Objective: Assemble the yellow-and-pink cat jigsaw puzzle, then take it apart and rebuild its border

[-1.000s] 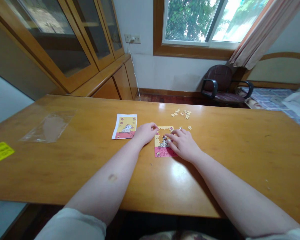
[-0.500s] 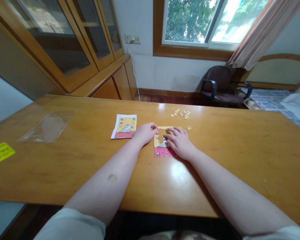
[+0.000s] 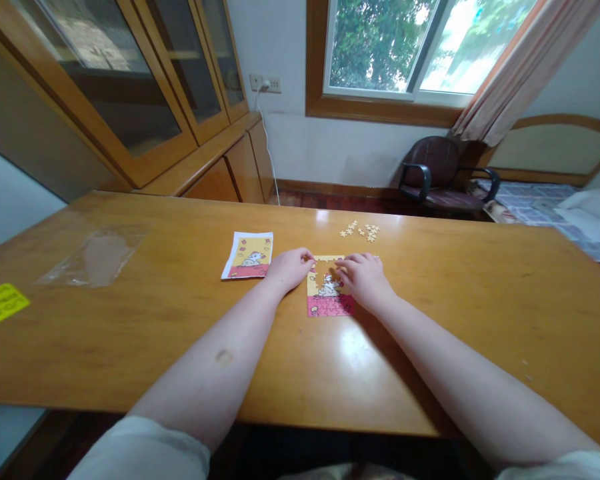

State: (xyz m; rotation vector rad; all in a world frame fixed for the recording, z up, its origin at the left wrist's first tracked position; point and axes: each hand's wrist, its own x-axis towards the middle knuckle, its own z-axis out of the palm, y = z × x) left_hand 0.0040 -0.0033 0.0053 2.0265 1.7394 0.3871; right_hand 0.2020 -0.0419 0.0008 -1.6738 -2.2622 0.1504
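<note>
A partly assembled jigsaw puzzle [image 3: 330, 306] lies flat on the table, with a pink lower part, a white cartoon animal and a yellow border. Its upper middle has a gap. At its upper left edge is my left hand [image 3: 291, 268], thumb and fingers drawn together; anything between them is too small to make out. My right hand [image 3: 366, 279] rests over the puzzle's right side, fingers bent and close together at the gap. Whatever these fingers hold is hidden. Left of the puzzle lies a printed picture sheet [image 3: 250, 255] with the same animal.
Several loose puzzle pieces [image 3: 371, 232] are scattered beyond the puzzle. On the left of the wooden table [image 3: 180, 333] are a clear plastic bag [image 3: 103, 257] and a yellow label [image 3: 3, 307]. An office chair [image 3: 435, 167] stands past the far edge.
My right hand's fingers have drawn closer together and shifted slightly right, uncovering more of the animal picture. The hand now covers the area of the nearest loose piece. My left hand stays put.
</note>
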